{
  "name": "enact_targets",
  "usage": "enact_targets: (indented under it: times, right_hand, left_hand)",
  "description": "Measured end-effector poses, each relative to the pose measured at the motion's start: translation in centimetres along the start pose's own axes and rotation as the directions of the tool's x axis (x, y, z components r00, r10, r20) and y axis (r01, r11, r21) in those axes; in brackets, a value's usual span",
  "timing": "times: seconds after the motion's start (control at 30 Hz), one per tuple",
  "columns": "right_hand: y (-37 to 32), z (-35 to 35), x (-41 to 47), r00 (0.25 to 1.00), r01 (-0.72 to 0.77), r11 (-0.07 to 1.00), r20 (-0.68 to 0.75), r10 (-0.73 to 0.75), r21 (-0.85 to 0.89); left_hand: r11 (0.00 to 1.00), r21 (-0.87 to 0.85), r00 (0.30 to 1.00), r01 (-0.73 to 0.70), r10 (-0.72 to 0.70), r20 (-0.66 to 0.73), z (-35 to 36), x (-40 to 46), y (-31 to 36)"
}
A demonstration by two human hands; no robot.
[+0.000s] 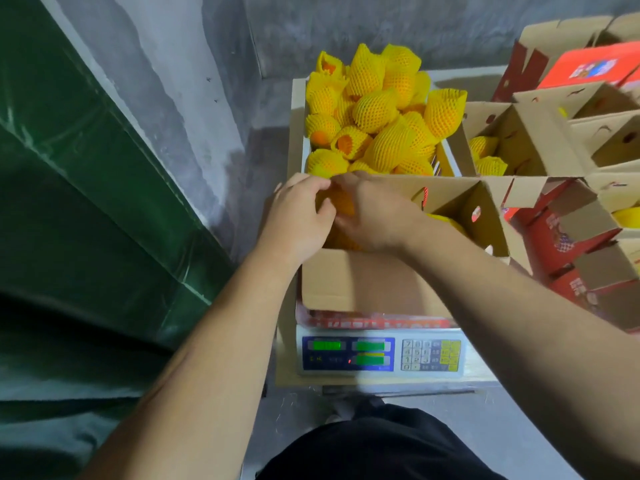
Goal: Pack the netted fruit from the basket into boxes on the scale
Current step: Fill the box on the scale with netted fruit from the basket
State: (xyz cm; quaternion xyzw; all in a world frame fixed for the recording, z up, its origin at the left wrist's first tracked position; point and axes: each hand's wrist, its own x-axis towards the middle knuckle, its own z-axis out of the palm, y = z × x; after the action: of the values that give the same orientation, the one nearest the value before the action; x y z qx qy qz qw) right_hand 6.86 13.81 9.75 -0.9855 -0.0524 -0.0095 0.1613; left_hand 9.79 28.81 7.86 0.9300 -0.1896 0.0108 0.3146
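Observation:
An open cardboard box stands on the white electronic scale. Both my hands reach into its left end. My left hand and my right hand curl together round one yellow-netted orange fruit just inside the box. More netted fruit shows deeper in the box, mostly hidden by my right forearm. Behind the box, a basket is heaped high with netted fruit.
Open cardboard boxes crowd the right side, one holding netted fruit. Red printed boxes stack below them and at the back right. A green tarp fills the left, with a grey wall behind.

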Motion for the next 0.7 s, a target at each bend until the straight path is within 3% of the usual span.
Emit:
enact_targets:
  times: [0.13,0.3,0.37,0.43,0.53,0.63,0.7]
  right_hand:
    - [1.8,-1.0,2.0,0.998,0.024,0.992,0.062,-0.016,-0.125]
    - [8.0,-3.8,6.3,0.992,-0.024,0.977,-0.113,0.049,0.213]
    - [11.5,-4.3,8.8,0.989,-0.093,0.987,-0.101,0.106,0.132]
    - [14.6,-3.9,11.1,0.990,-0.134,0.989,0.032,0.136,-0.064]
    - [17.4,-2.2,13.2,0.964,-0.088,0.961,0.222,0.149,-0.264]
    - [18.6,-0.4,14.5,0.973,-0.090,0.961,0.184,0.141,-0.260]
    - [19.3,0.2,15.0,0.983,-0.090,0.973,0.136,0.121,-0.214]
  left_hand:
    - [0.984,0.173,0.998,-0.034,0.024,0.056,-0.1,2.5,0.2]
    - [0.970,0.232,0.996,-0.067,0.054,0.065,-0.4,7.3,2.1]
    - [0.986,0.154,0.997,-0.065,0.069,-0.023,0.5,9.6,3.5]
    - [0.990,0.112,0.996,-0.081,0.086,-0.039,1.8,12.3,4.8]
    - [0.977,0.207,0.987,-0.058,0.025,0.158,4.4,17.0,5.9]
    - [0.929,0.370,0.907,-0.010,-0.147,0.394,7.4,20.3,6.0]
    - [0.955,0.294,0.868,0.046,-0.184,0.461,9.3,21.5,5.7]
